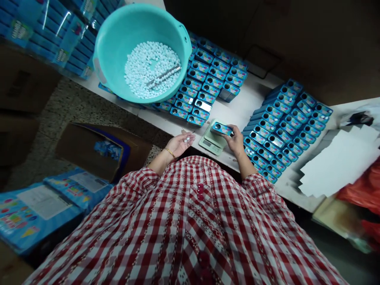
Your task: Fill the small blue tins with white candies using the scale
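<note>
My left hand (pixel 179 145) is palm up with its fingers stretched out, and a few small white candies (pixel 187 139) rest on it. In my right hand (pixel 235 141) is a blue candy tin (pixel 221 128), its round hole facing up. That tin is over a pale green weighing scale (pixel 211 144); whether it touches the scale I cannot tell. Left of the scale's far side, rows of blue tins (pixel 204 88) stand with dark holes on top. More tins (pixel 280 132) stand in rows to the right, several with white candies showing on their tops.
A turquoise tub (pixel 108 47) holds many white candies and a metal tube-like scoop (pixel 166 75). Wrapped blue packs (pixel 56 35) are stacked at the upper left. An open carton (pixel 80 142) and blue boxes (pixel 32 213) lie lower left. White card sheets (pixel 341 162) lie at the right.
</note>
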`<state>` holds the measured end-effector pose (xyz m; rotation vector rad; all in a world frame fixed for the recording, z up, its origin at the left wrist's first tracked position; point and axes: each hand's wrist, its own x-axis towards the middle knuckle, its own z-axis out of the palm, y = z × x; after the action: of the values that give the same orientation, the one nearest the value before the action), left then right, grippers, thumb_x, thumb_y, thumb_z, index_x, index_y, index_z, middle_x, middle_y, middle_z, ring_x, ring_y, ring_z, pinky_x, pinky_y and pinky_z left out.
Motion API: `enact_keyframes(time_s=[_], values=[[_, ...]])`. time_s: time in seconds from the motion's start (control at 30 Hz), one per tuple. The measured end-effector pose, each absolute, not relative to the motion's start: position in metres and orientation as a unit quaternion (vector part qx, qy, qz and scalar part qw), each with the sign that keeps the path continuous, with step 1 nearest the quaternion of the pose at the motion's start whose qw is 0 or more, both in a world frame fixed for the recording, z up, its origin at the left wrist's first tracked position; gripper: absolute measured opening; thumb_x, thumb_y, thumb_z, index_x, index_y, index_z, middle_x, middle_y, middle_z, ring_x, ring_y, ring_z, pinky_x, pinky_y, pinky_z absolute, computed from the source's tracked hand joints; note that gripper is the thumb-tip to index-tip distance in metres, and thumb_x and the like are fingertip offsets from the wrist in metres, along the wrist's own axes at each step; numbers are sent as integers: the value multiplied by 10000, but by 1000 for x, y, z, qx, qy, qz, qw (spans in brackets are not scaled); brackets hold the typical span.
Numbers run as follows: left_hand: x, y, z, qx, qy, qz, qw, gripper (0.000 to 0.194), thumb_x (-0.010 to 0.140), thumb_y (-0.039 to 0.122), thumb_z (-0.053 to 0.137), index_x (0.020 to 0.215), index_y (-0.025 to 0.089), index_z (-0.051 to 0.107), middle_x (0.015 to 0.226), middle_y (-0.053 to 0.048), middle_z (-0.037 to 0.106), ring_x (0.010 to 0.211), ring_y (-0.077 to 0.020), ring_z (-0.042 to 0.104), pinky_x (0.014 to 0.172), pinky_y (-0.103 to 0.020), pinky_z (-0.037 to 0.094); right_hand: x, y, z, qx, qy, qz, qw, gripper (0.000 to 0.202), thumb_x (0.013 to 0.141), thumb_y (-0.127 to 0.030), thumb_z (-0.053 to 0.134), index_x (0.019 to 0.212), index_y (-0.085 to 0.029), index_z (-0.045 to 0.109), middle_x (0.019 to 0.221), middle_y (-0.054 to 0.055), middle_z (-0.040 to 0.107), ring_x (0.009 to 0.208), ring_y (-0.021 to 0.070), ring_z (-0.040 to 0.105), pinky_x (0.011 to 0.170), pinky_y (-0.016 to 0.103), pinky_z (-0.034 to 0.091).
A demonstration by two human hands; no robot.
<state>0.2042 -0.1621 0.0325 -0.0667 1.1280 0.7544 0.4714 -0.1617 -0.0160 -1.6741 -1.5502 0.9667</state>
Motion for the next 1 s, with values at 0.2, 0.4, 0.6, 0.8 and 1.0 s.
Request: enact_keyframes(time_s=[0.2,0.4,0.6,0.8,1.0], values=[[198,-157,31,-51,528,367,765,121,817,96,519,825,101,640,804,-93,683,769,-126,658,717,-229,534,490,-178,4,-662,-582,309,356,678,756,-514,609,1323,-215,389,1344,130,469,1209,261,482,985,479,418],[196,-151,32,-55,547,372,748,123,813,73,507,799,99,626,772,-89,674,735,-119,656,691,-218,536,506,-183,18,-706,-548,233,384,550,823,-497,518,1300,-238,430,1290,116,493,1140,255,530,937,488,459],[194,-149,32,-58,549,379,743,101,801,76,535,833,91,629,766,-88,669,733,-120,653,673,-209,539,503,-182,13,-693,-566,245,372,602,781,-523,577,1289,-229,444,1273,119,491,1150,270,511,937,491,455],[195,-150,32,-70,563,374,734,105,790,73,552,860,89,629,742,-80,666,696,-115,648,637,-203,538,491,-176,10,-656,-633,252,325,687,733,-561,626,1294,-211,440,1271,133,487,1194,289,468,980,509,418],[195,-147,30,-78,562,375,733,95,805,73,528,817,87,621,741,-85,663,709,-116,649,666,-207,540,482,-170,8,-640,-665,266,277,747,711,-624,619,1309,-222,423,1278,132,495,1204,296,459,1020,510,380]])
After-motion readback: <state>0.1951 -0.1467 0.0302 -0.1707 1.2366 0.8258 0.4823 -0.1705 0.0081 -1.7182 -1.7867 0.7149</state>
